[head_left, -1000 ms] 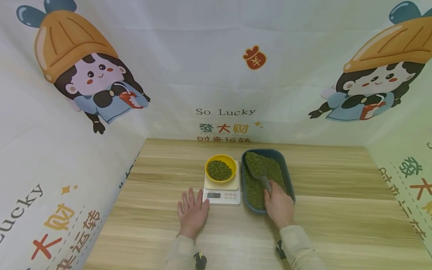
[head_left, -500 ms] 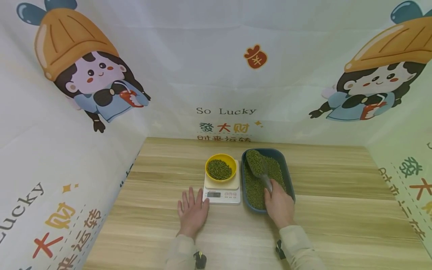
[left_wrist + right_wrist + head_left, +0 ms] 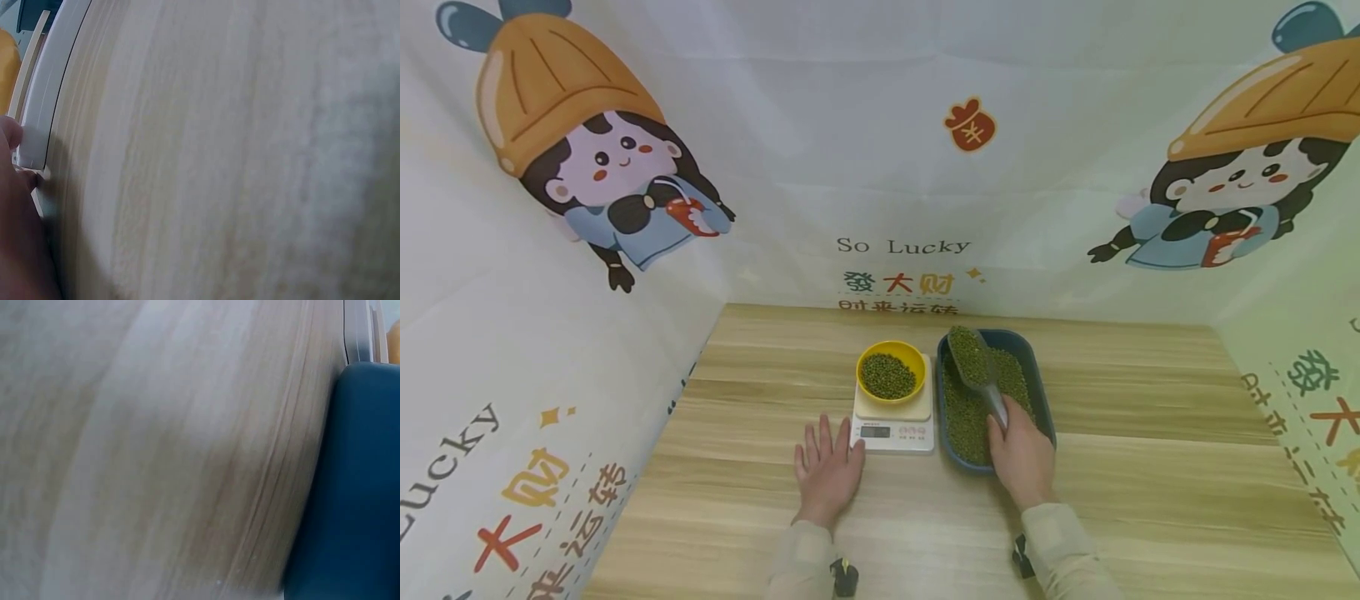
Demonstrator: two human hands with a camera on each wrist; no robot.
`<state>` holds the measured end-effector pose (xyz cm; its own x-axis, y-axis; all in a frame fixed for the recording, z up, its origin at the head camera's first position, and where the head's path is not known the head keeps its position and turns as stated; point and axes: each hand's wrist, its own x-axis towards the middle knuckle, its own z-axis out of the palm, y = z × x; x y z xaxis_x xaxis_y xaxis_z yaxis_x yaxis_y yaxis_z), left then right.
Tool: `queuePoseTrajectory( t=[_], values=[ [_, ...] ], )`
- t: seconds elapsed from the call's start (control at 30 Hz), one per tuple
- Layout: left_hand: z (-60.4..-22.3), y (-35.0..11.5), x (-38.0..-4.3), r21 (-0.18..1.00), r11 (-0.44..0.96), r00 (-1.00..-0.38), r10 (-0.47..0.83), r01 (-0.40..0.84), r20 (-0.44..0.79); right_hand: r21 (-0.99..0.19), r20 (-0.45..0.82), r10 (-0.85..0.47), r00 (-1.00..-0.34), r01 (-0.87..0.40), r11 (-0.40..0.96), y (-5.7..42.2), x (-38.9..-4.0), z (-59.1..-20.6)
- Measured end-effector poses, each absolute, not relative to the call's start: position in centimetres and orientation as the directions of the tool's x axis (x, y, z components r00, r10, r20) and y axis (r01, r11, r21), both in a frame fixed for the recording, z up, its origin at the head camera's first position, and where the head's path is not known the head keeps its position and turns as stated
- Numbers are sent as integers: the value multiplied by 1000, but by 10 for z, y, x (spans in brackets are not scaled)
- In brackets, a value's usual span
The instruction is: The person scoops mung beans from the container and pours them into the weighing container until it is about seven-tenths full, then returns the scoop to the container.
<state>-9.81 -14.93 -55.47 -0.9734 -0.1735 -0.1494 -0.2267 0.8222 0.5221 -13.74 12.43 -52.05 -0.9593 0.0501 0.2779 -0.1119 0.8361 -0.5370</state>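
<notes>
My right hand (image 3: 1024, 458) grips the handle of a grey scoop (image 3: 996, 406). Small green beans fill the scoop, which is over a dark blue tub (image 3: 1038, 387) of the same beans. Left of the tub, a yellow bowl (image 3: 912, 355) holding green beans sits on a white kitchen scale (image 3: 895, 448). My left hand (image 3: 829, 479) lies with fingers spread beside the scale, its thumb at the scale's front left corner. The left wrist view shows part of that hand (image 3: 19, 231) against the scale's edge (image 3: 47, 81). In the right wrist view the tub's side (image 3: 356, 487) appears, but the hand does not.
Everything stands on a wood-grain tabletop (image 3: 1150, 433). White printed cloth (image 3: 1037, 208) with cartoon figures and lettering hangs along the back and both sides. Scale and tub stand close together, with a narrow gap between them.
The scoop with its beans has risen slightly and shifted a little to the right, the right hand moving slightly with it. My left hand, the scale and the bowl stay where they were.
</notes>
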Motion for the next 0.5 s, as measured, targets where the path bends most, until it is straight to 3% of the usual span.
queuePoseTrajectory(
  t=[0.5],
  values=[
    [-555,-149,-97,517,825,-973,-174,-229,-152,-549,291,64,-955,-112,828,125,-135,-520]
  ],
)
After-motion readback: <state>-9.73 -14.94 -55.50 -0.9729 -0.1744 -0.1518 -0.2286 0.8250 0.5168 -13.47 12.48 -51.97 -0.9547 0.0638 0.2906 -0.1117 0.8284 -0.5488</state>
